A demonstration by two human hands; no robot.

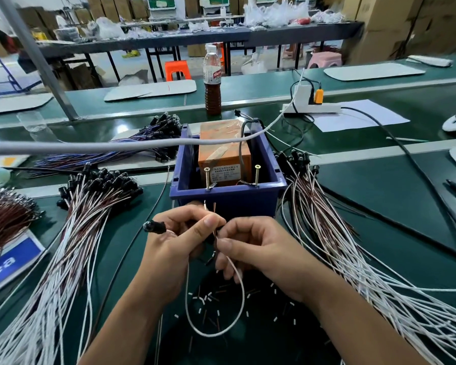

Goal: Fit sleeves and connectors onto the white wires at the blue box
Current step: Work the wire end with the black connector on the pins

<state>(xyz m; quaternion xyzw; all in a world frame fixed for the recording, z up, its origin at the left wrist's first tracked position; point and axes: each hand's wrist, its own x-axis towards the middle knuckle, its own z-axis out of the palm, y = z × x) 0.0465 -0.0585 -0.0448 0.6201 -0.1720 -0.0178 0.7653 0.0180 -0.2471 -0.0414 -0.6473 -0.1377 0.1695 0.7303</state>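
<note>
Both hands meet just near of the blue box (227,204), probably so the bared wire ends stand up in plain sight for threading. The left hand (177,238) pinches the white wire (237,312) near its tips, a black connector (154,227) jutting out to its left. The right hand (250,246) pinches what seems a small dark sleeve at the wire. Loose sleeves (206,299) lie scattered on the green tabletop (379,206) beneath, within easy reach; wire bundles (327,233) flank the box.
</note>
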